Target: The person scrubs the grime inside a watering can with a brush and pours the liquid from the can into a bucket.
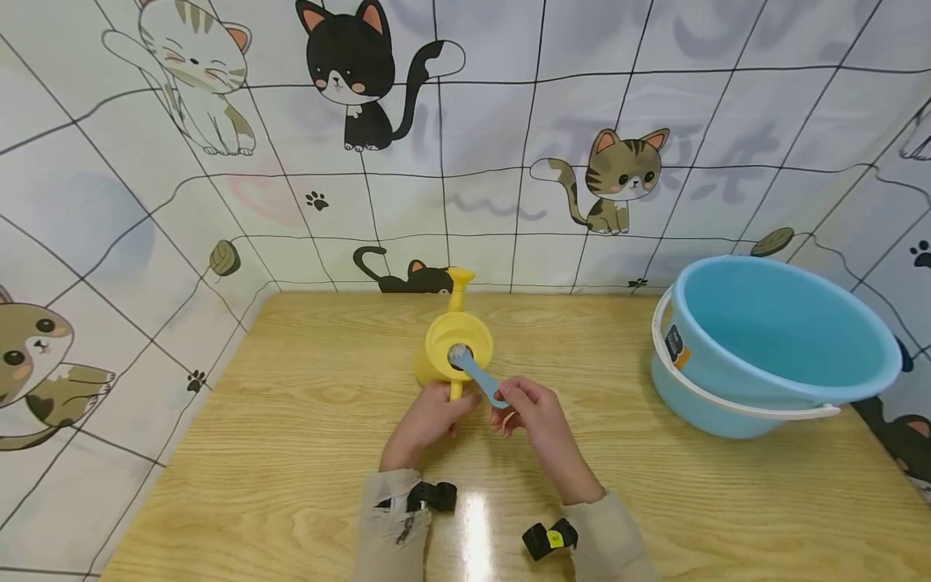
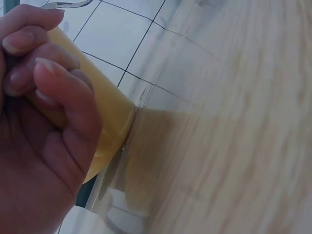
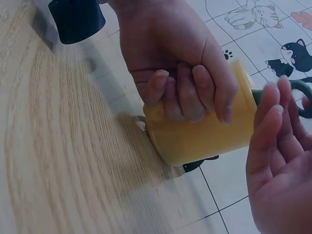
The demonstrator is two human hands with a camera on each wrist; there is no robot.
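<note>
A yellow watering can (image 1: 473, 325) stands on the wooden table, its spout pointing toward the wall. My left hand (image 1: 432, 416) grips the can's handle on the near side; in the left wrist view the fingers of the left hand (image 2: 53, 122) are curled beside the can's yellow wall (image 2: 109, 105). With thumb and fingertips my right hand (image 1: 537, 412) pinches the handle end of a light-blue brush (image 1: 482, 378). The brush's pale bristled head is at the can's round top opening. In the right wrist view, a looped handle end (image 3: 303, 95) shows at the right hand's fingers (image 3: 265, 131).
To the right stands a light-blue bucket (image 1: 716, 412) with a white handle, a tilted light-blue basin (image 1: 793, 323) set in its top. A cat-printed, tile-patterned sheet (image 1: 494, 202) rises behind the wooden table (image 1: 291, 453) and along both sides. Each wrist carries a black strap.
</note>
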